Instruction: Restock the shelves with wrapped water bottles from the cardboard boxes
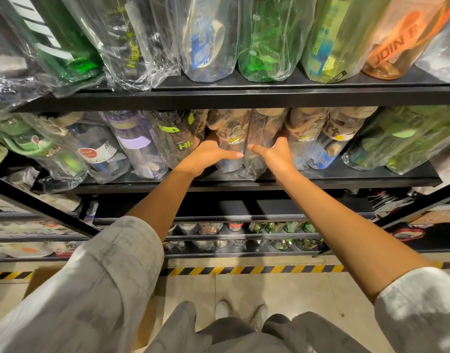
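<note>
- Two clear plastic water bottles with brown caps and cartoon prints, each in crinkled transparent wrap, stood side by side on the middle black metal shelf (320,183): the left bottle (231,138) and the right bottle (263,138).
- The left hand (208,155) gripped the left bottle, thumb laid across its front and fingers hidden behind its left side.
- The right hand (276,154) gripped the right bottle, thumb across the front and fingers curled round its right flank.
- Both thumbs pointed toward each other, close but apart.
- Neighbouring wrapped bottles crowded tight on both sides: a dark one with lime lettering (180,141) to the left, a brown-capped one (304,133) to the right.
- The upper shelf (269,94) carried glossy wrapped bottles in green, clear, yellow-green and orange (397,39).
- Lower shelves held rows of small green and clear bottles (282,228).
- A brown cardboard box (38,276) sat on the pale tiled floor at lower left, mostly hidden by the grey rolled-up sleeve (104,276).
- Yellow-and-black striped tape (244,270) ran along the floor at the rack's foot.
</note>
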`<state>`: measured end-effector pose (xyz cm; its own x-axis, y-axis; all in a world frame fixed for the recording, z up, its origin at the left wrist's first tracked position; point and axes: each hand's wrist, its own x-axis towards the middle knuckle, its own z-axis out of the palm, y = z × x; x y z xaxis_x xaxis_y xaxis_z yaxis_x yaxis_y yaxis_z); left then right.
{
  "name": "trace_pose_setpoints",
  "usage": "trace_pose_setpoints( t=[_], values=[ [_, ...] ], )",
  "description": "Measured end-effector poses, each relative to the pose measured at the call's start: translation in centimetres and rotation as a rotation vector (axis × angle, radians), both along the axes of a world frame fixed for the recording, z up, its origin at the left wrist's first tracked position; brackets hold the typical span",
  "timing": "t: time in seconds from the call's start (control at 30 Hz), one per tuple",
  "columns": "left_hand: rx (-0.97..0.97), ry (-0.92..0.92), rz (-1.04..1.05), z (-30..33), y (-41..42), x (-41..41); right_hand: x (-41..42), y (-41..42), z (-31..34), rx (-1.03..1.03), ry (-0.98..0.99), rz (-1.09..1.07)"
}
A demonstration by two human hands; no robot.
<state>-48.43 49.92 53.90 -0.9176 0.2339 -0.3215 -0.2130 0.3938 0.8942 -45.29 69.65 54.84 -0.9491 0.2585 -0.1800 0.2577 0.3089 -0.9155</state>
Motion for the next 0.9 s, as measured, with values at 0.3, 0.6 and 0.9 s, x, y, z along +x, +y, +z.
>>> trace_pose_setpoints(
  t=[0.3, 0.6, 0.9],
  values=[
    [0.093, -0.012, -0.047, -0.7, -0.4, 0.1, 0.3, 0.4, 0.1, -0.025, -0.020, 0.013],
    [0.117, -0.009, 0.013, -1.8, -0.3, -0.5, 0.6, 0.3, 0.1, 0.003, -0.004, 0.012],
    [0.099, 0.049, 0.252, -1.7, 1.1, 1.9, 2.2, -0.8, -0.5, 0.030, 0.076, -0.031]
  ],
)
